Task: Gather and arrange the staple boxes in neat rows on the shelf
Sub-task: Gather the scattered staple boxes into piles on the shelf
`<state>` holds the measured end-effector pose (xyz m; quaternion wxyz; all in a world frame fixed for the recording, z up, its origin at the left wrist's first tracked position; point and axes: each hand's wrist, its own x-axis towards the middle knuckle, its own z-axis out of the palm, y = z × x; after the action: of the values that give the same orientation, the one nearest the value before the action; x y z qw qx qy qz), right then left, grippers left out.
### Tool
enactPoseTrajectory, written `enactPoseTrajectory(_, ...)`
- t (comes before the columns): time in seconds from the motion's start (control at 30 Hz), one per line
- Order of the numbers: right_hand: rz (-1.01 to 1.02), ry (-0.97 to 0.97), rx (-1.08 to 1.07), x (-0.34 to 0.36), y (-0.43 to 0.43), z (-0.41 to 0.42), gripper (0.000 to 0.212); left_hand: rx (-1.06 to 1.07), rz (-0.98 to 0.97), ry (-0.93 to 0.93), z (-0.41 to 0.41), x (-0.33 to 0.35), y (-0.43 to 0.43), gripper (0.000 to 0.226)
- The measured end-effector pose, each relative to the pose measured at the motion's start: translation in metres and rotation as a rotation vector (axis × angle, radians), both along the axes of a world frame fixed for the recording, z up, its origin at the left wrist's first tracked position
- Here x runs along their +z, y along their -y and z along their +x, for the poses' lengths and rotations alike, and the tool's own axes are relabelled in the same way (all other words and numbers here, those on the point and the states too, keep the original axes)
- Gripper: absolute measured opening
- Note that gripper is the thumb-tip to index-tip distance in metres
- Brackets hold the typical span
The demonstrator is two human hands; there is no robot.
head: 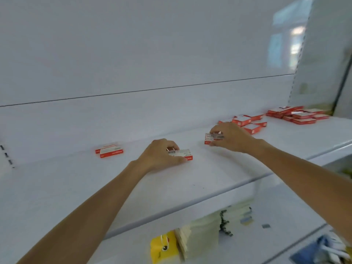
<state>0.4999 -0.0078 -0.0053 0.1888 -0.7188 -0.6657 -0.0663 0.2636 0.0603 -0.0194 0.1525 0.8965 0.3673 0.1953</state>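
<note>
Down on the lower shelf (276, 202): a yellow packet (163, 246) lies nearest, a stack of pale paper packs (209, 223) is just right of it, and a blurred blue item (314, 252) sits at the near right.
Main shelf: the white shelf (171, 197) runs from near left to far right and carries all the staple boxes.
Left hand: the left hand (162, 155) is near the shelf's middle, with fingers and thumb curled round the left box (182, 154), which lies flat with its red edge facing near.
Right hand: the right hand (230, 138), slightly farther and to the right, pinches the right box (212, 138) between fingers and thumb, its printed white face turned toward the camera. Whether that box touches the shelf cannot be told.
Far left: a pair of boxes (109, 151) lies together, well apart from the left hand, close to the back panel (133, 54).
Behind the right hand: a cluster of boxes (247, 122) lies loosely.
Far right corner: a pile of boxes (297, 115) is jumbled, with some overlapping.
</note>
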Motion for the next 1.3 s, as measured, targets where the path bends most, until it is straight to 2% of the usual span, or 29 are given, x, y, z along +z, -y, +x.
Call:
enactPoseTrajectory(0.13,-0.003,0.007,-0.202,0.001,0.058,0.073,0.041,-0.144,0.005,-0.015,0.083,0.005,0.013,0.039)
enactPoseTrajectory(0.27,-0.009,-0.026,-0.329,0.008,0.117,0.146,0.045,-0.281,0.018,0.043,0.174,0.010,0.038,0.035)
enactPoseTrajectory(0.37,0.003,-0.027,-0.403,0.014,0.156,0.199,0.040,-0.381,0.056,-0.006,0.241,0.007,0.059,0.038)
enactPoseTrajectory(0.43,0.001,-0.042,-0.441,0.016,0.177,0.235,0.038,-0.416,0.097,-0.050,0.282,0.005,0.071,0.043)
enactPoseTrajectory(0.57,0.027,-0.113,-0.512,0.014,0.204,0.303,0.036,-0.447,0.133,-0.022,0.349,0.005,0.095,0.045)
enactPoseTrajectory(0.77,-0.018,-0.147,-0.513,0.009,0.208,0.365,0.037,-0.421,0.114,0.001,0.407,0.004,0.101,0.045)
enactPoseTrajectory(0.93,0.097,-0.263,-0.446,0.007,0.178,0.394,0.037,-0.372,0.136,-0.005,0.436,0.007,0.087,0.045)
enactPoseTrajectory(1.03,0.072,-0.231,-0.382,0.003,0.155,0.401,0.038,-0.358,0.140,-0.009,0.451,0.012,0.068,0.045)
enactPoseTrajectory(1.17,0.049,-0.200,-0.331,0.004,0.133,0.429,0.038,-0.338,0.078,0.076,0.481,0.013,0.052,0.045)
enactPoseTrajectory(1.3,0.045,-0.233,-0.309,0.002,0.107,0.458,0.039,-0.326,0.113,0.005,0.508,0.010,0.045,0.048)
